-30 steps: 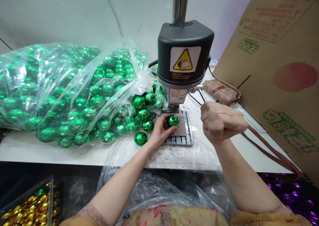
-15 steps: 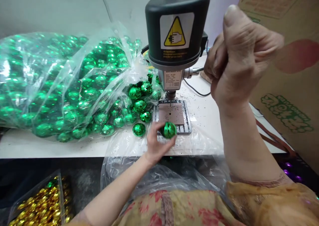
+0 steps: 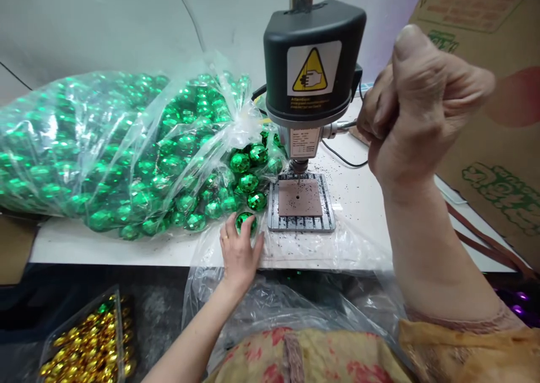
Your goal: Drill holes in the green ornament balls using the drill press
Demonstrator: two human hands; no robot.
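My left hand (image 3: pixel 240 253) reaches over a shiny green faceted ball (image 3: pixel 245 222) on the table, fingers spread around its near side and thumb apart from it. Beside it, more green balls (image 3: pixel 247 183) spill from the mouth of a clear plastic bag (image 3: pixel 238 131). My right hand (image 3: pixel 422 102) is raised in a fist around the feed handle (image 3: pixel 348 125) of a small drill press (image 3: pixel 314 62); most of the handle is hidden in the fist. Under the drill bit, a brown pad (image 3: pixel 299 198) with a hole lies on the slotted metal base (image 3: pixel 301 224).
Dark shavings are scattered about the base. Clear plastic sheeting (image 3: pixel 337 253) hangs over the table's front edge. A container of gold balls (image 3: pixel 84 343) stands low at the left. A large cardboard box (image 3: pixel 502 147) rises at the right, and a black cable (image 3: pixel 343 161) lies behind.
The green ball that my left hand held before the base is gone from it. That hand has moved left to another ball on the table. My right fist stays on the handle.
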